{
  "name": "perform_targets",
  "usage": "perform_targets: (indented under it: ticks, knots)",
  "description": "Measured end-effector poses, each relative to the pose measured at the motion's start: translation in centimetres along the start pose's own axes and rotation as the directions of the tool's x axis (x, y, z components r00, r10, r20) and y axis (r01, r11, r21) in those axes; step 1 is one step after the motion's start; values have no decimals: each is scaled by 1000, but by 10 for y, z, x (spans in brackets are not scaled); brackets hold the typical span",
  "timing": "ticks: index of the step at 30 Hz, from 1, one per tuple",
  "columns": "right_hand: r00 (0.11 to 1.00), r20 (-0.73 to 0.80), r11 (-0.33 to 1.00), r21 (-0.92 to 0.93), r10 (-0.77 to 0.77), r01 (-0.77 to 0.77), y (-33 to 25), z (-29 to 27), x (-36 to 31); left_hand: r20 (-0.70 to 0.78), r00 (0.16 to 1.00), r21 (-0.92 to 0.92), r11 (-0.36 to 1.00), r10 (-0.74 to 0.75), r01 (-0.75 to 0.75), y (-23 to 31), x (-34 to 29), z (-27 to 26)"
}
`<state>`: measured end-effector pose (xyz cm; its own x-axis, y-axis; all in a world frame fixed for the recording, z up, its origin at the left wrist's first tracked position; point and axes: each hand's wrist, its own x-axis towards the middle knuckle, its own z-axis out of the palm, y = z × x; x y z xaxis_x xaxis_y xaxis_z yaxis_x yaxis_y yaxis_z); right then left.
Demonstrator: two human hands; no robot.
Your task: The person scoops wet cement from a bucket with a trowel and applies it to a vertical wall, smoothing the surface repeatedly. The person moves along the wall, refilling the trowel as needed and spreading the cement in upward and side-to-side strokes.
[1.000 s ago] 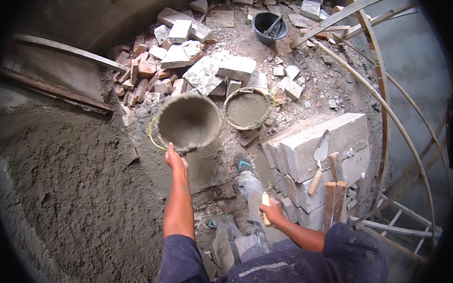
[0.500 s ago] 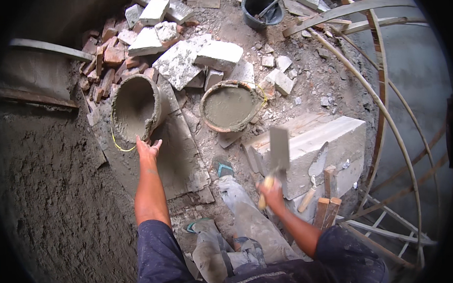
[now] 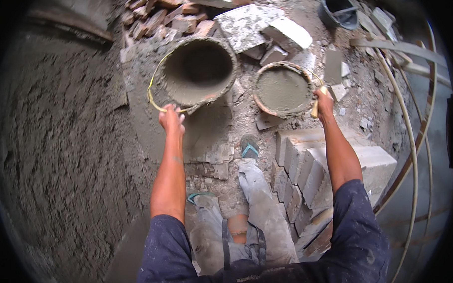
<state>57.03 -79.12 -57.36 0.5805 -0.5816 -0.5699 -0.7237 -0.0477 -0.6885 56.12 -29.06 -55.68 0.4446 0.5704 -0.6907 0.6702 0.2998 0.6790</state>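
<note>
My left hand [image 3: 172, 119] is closed at the near rim of a mortar-coated bucket [image 3: 221, 94], fingers on its thin yellow handle [image 3: 150, 89]. The bucket tilts with its wide mouth facing me; its inside is dark, with grey mortar smeared on the walls. To its right, a second bucket [image 3: 268, 109] stands filled nearly to the rim with wet grey mortar [image 3: 283, 89]. Beside that rim my right hand [image 3: 325, 103] grips a trowel by its pale wooden handle [image 3: 314, 109]. The flat grey trowel blade [image 3: 333, 67] points away from me, near the bucket's yellow handle.
Wet mortar [image 3: 67, 142] covers the left side. Broken bricks [image 3: 184, 23] and white block pieces [image 3: 287, 33] lie at the back. A black bucket [image 3: 338, 12] stands far right. Stacked grey blocks [image 3: 347, 174] are by my right forearm, with curved strips [image 3: 402, 110] beyond. My sandalled foot [image 3: 248, 146] is between.
My right hand has carried the trowel forward from the blocks to the full bucket's right rim. The left bucket appears larger and its mouth has turned. The whole view has shifted.
</note>
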Motion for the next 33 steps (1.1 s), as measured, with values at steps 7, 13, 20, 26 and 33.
perform_targets:
  ticks: [7, 13, 20, 26, 33]
  knots:
    - [973, 109, 966, -142, -201, 216, -6, 11, -46, 355, 887, -168, 953, 295, -250, 72, -71, -18]
    - [963, 170, 935, -250, -211, 250, -14, 18, -63, -47, 948, 297, 911, 314, -287, 39, -158, -152]
    - [952, 253, 954, -197, -174, 227, -9, 36, -61, -210, 977, 702, 702, 42, 121, -102, -226, -347]
    - [930, 342, 958, -195, -136, 211, -11, 65, -73, -449, 880, 716, 527, -154, 457, -233, -237, -447]
    - [904, 390, 847, -408, -176, 341, -28, 69, -87, -556, 674, 592, 338, -486, 732, -366, -291, -553]
